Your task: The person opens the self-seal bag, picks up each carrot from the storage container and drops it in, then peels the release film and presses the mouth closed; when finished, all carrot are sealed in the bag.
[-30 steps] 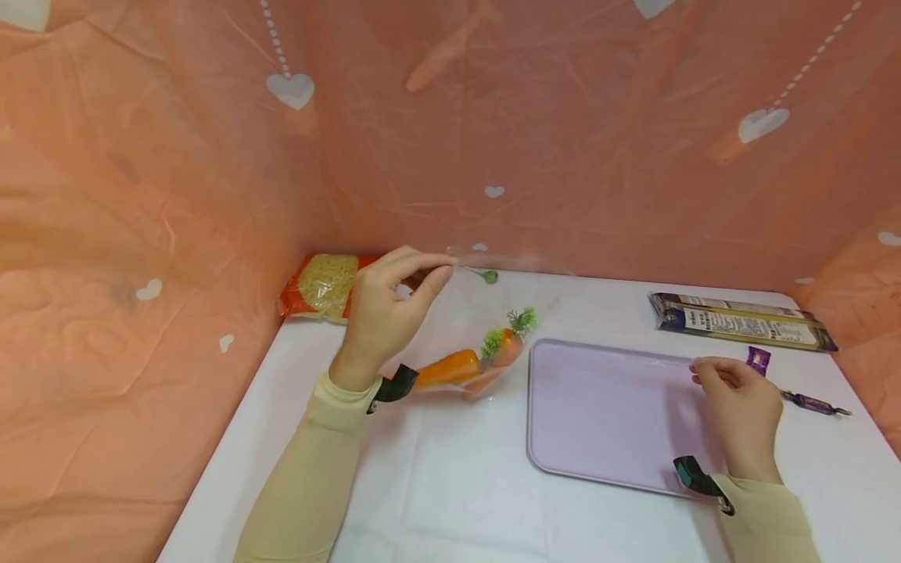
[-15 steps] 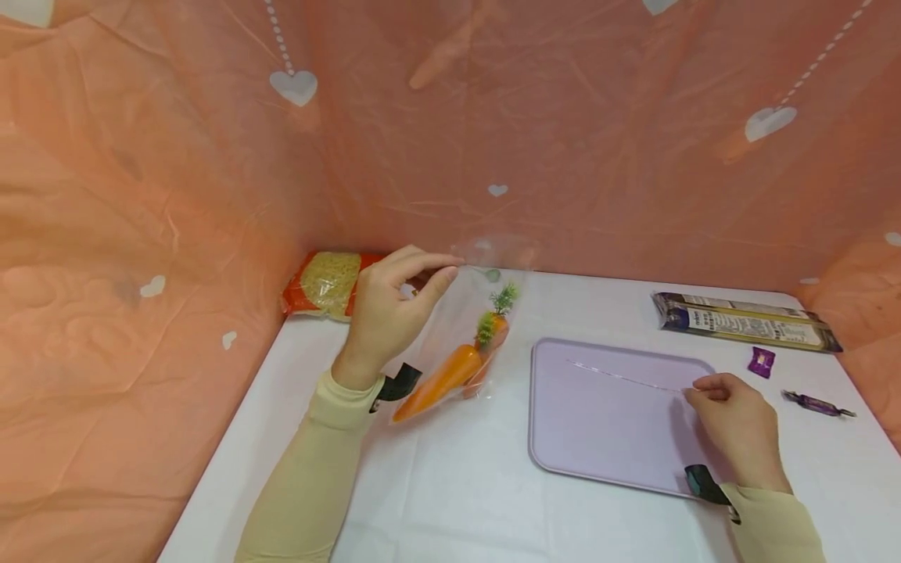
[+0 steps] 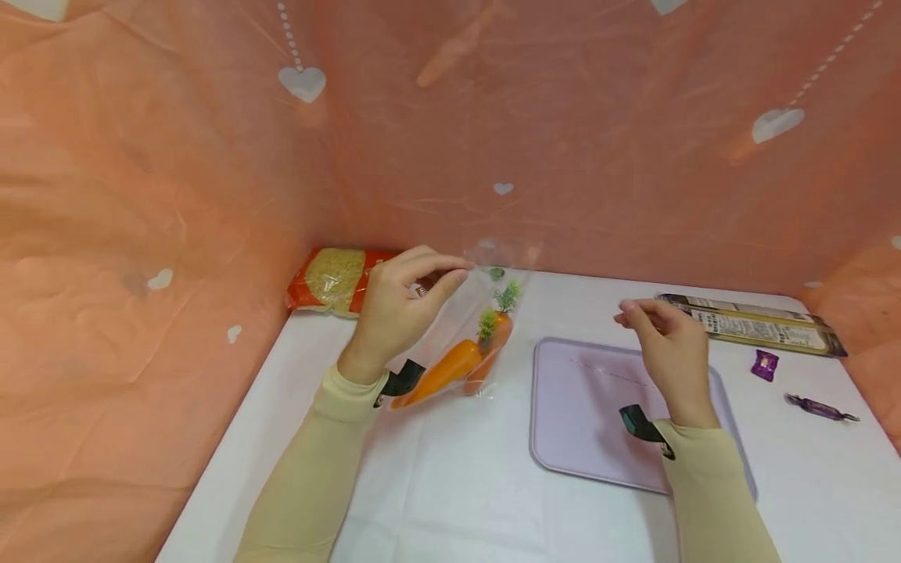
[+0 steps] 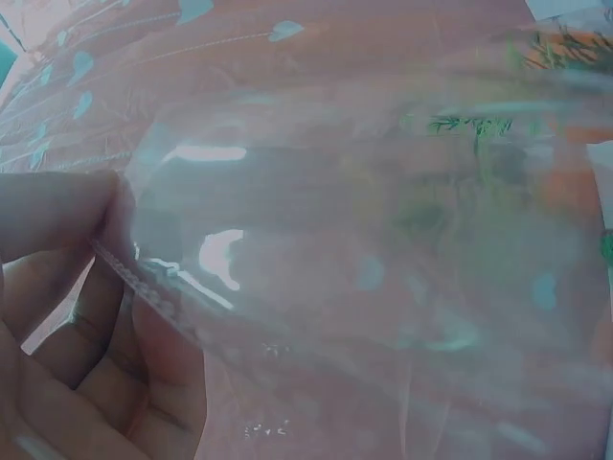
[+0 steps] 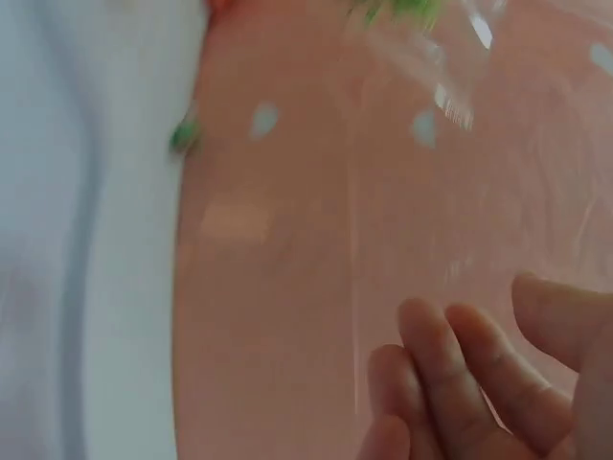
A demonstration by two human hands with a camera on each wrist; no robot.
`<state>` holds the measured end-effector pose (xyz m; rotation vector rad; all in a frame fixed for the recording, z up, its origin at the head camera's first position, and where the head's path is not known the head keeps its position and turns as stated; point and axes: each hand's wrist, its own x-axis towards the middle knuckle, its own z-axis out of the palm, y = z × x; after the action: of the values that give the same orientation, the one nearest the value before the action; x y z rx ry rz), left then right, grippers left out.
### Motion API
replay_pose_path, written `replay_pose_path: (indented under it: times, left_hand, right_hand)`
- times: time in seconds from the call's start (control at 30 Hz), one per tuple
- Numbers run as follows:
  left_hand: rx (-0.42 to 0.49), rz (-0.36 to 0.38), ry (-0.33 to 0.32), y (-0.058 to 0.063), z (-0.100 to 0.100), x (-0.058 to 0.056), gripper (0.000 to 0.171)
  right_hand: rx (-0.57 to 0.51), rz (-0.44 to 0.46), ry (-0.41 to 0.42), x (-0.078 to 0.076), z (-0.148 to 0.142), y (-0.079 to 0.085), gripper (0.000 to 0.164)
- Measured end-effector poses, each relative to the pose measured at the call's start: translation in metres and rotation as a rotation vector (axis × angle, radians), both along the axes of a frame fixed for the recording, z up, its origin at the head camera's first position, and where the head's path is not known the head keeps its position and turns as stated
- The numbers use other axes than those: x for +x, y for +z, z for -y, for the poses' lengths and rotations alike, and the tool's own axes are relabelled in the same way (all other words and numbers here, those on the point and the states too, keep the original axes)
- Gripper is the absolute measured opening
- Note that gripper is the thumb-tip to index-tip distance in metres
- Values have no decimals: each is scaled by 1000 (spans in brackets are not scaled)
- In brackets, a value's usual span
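Observation:
My left hand [image 3: 404, 313] pinches the edge of a clear plastic bag [image 4: 316, 268] between thumb and fingers. Inside the bag hang two orange carrots [image 3: 454, 367] with feathery green tops, tilted over the left part of the table. A thin reddish strip [image 3: 608, 371] lies across the pale purple tray [image 3: 563, 457], partly behind the right forearm. Above the tray's back edge is my right hand [image 3: 672, 344], its fingers loosely bent. In the right wrist view, nothing shows between that hand's thumb and fingers [image 5: 436, 355].
Behind the left hand lies a red pack of yellow noodles [image 3: 331, 281]. A small green object [image 3: 497, 274] shows near the table's back edge. At the right are long dark packets [image 3: 767, 328], a purple square sweet [image 3: 764, 365] and a purple twist-wrapped sweet [image 3: 820, 408].
The right hand let go of the thin strip on the tray, then moved left and up. The left hand stayed nearly in place while the bag with the carrots swung more upright.

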<state>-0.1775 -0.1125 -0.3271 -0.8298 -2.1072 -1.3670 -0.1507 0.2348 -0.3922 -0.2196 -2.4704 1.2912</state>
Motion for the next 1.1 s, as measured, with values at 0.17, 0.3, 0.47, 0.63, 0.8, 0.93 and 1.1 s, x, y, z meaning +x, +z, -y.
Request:
replay_pose_path:
  times: [0.17, 0.3, 0.47, 0.63, 0.8, 0.93, 1.1]
  left_hand:
    - [4, 6, -37, 7, -2, 6, 11]
    - [23, 33, -71, 13, -2, 13, 11]
    - [47, 76, -66, 5, 3, 5, 13]
    - [52, 159, -57, -4, 12, -7, 16]
    - [69, 259, -77, -8, 20, -18, 19]
    - [102, 351, -79, -3, 25, -21, 22]
    - [115, 434, -117, -17, 37, -38, 26]
  right_hand:
    - [-330, 41, 343, -31, 45, 0, 41]
    - [-594, 105, 561, -40, 65, -4, 47]
    - [-748, 63, 638, -37, 70, -8, 43]
    - [-734, 3, 574, -37, 74, -8, 40]
    - [-630, -31, 499, -33, 75, -3, 40]
    - [-597, -34, 477, -29, 75, 2, 40]
    - [-604, -27, 464, -27, 76, 6, 40]
